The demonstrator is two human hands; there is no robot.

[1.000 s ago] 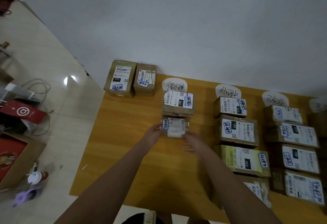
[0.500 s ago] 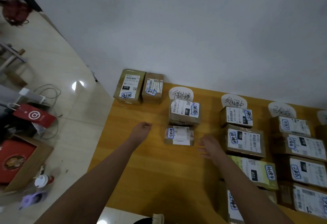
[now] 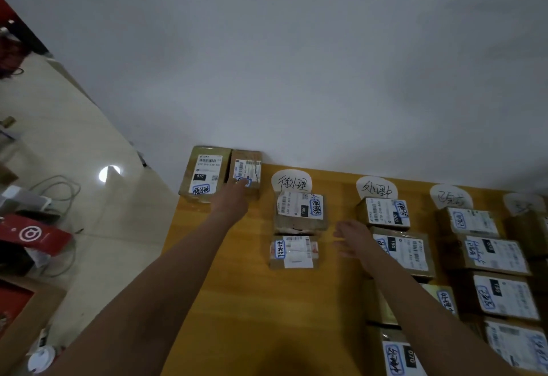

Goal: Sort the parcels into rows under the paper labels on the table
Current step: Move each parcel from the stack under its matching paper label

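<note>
We look down on a wooden table (image 3: 237, 301) pushed against a pale wall (image 3: 296, 64), with a tiled floor (image 3: 74, 153) at nine o'clock. On the floor lie grey cables (image 3: 56, 191), a red paper bag (image 3: 32, 234) and an open cardboard carton (image 3: 26, 316).

Cardboard parcels stand in rows running from twelve toward six o'clock, each row headed by a handwritten paper label. The fullest rows crowd the three o'clock side, under the second label (image 3: 376, 188) and third label (image 3: 450, 196). Under the first label (image 3: 292, 183), near the middle, sit two parcels: the upper parcel (image 3: 301, 212) and, just below it, a smaller lower parcel (image 3: 294, 251) whose long axis runs nine to three o'clock.

At eleven o'clock two unsorted parcels stand side by side at the table's corner, touching the wall, long axes toward twelve: the larger corner parcel (image 3: 204, 174) and the narrow parcel (image 3: 246, 172).

Our left hand (image 3: 234, 197) reaches out with fingers extended, fingertips on the near end of the narrow parcel, not closed around it. Our right hand (image 3: 353, 237) hovers open and empty, fingers spread, between the first row and the second; its forearm crosses over the parcels lower in the second row.
</note>
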